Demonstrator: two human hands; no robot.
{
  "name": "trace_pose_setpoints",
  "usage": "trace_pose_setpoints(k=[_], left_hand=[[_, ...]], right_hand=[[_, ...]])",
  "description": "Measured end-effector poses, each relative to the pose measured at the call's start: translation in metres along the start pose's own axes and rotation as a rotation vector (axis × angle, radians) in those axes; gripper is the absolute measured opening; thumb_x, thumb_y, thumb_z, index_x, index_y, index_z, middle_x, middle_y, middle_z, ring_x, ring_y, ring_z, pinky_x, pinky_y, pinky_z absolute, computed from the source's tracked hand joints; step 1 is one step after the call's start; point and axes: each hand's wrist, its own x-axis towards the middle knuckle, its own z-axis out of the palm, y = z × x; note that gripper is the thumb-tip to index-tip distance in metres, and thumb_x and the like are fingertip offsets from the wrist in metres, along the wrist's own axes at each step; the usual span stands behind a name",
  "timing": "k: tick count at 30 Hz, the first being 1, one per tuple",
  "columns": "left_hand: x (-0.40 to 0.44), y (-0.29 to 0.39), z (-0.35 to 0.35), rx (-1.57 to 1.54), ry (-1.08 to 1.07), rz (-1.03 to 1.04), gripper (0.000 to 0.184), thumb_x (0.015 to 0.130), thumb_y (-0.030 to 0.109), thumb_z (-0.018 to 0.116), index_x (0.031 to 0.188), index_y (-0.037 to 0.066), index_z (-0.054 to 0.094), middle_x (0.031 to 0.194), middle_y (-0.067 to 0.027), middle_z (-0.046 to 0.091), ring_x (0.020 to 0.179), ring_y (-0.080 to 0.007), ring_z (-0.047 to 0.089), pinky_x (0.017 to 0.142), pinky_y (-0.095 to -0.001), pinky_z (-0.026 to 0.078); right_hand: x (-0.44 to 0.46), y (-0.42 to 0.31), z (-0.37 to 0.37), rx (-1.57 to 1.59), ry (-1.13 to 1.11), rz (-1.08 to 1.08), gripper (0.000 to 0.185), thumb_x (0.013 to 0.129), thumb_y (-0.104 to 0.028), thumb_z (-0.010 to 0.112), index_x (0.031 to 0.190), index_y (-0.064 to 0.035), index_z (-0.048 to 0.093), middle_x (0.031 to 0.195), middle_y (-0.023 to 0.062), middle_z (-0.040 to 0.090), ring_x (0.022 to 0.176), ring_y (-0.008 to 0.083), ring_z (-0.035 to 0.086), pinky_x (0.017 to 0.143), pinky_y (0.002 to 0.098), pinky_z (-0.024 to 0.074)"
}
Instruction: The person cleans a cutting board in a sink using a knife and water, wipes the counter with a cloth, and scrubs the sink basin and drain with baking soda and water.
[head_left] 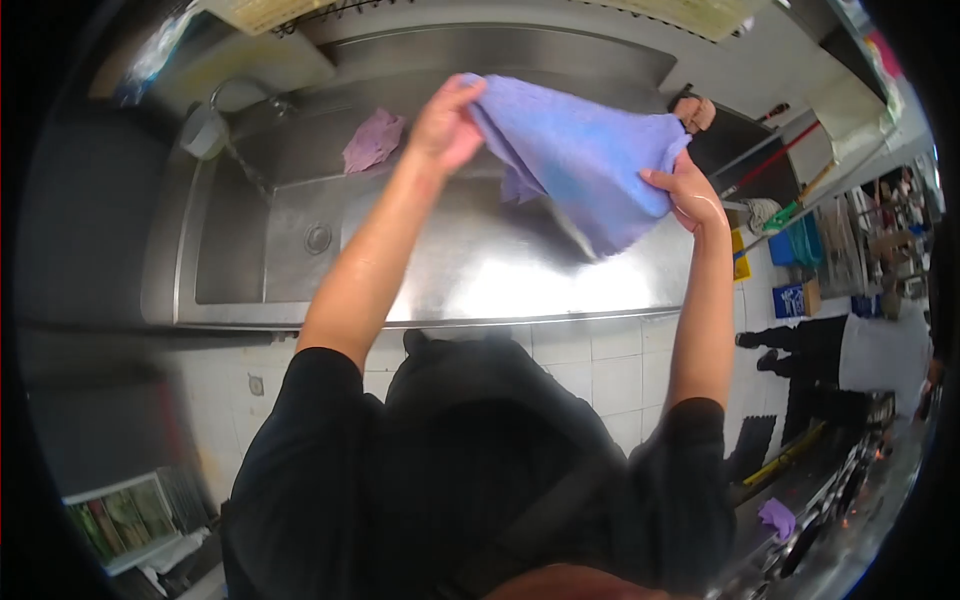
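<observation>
A purple-blue cloth (585,150) hangs stretched between my two hands above the steel counter (470,275). My left hand (450,125) pinches its upper left corner. At the other end, my right hand (685,190) grips the right edge, thumb on the near face of the cloth. The cloth's lower part droops in a loose point toward the counter. A second, pinkish cloth (374,140) lies crumpled at the back edge of the sink (230,240), to the left of my left hand.
Water runs from the curved faucet (245,85) into the sink, near a white container (204,133). Long-handled tools (785,150) lean at the right by a blue bin (797,243). Another person (850,350) stands farther right. Another purple cloth (777,519) lies at lower right.
</observation>
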Motion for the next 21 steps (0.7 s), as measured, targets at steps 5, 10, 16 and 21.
trace_pose_setpoints(k=[5,10,16,21], left_hand=[[0.033,0.022,0.001,0.326,0.165,0.086,0.012,0.095,0.012,0.062,0.102,0.003,0.060,0.093,-0.0072,0.067,0.085,-0.0188,0.065,0.087,-0.0368,0.053],[0.088,0.050,-0.025,0.606,0.217,0.055,0.015,0.092,0.013,0.062,0.102,0.003,0.058,0.098,-0.0081,0.065,0.092,-0.0208,0.062,0.092,-0.0384,0.048],[0.048,0.099,-0.054,0.140,0.018,0.141,0.017,0.088,0.010,0.060,0.102,0.001,0.056,0.105,-0.0118,0.063,0.103,-0.0255,0.059,0.100,-0.0413,0.044],[-0.058,0.120,-0.179,0.148,0.239,0.193,0.028,0.075,0.008,0.054,0.101,0.000,0.057,0.105,-0.0152,0.061,0.104,-0.0285,0.058,0.098,-0.0429,0.047]], right_hand=[[0.035,0.018,-0.070,-0.215,0.117,0.208,0.051,0.088,-0.016,0.072,0.131,0.0033,0.052,0.114,0.0123,0.063,0.094,0.0190,0.063,0.085,0.0309,0.0497],[0.021,-0.022,-0.051,0.085,0.192,-0.144,0.030,0.090,-0.016,0.071,0.114,-0.0026,0.060,0.098,0.0035,0.065,0.083,0.0116,0.061,0.076,0.0268,0.0498],[-0.077,-0.037,0.041,-0.045,-0.412,-0.290,0.026,0.078,0.001,0.073,0.103,0.0021,0.064,0.101,0.0110,0.066,0.085,0.0156,0.066,0.071,0.0284,0.0571],[-0.096,0.050,0.169,-0.285,-1.021,-0.141,0.037,0.090,-0.014,0.069,0.125,-0.0056,0.062,0.120,0.0134,0.066,0.110,0.0285,0.063,0.091,0.0386,0.0519]])
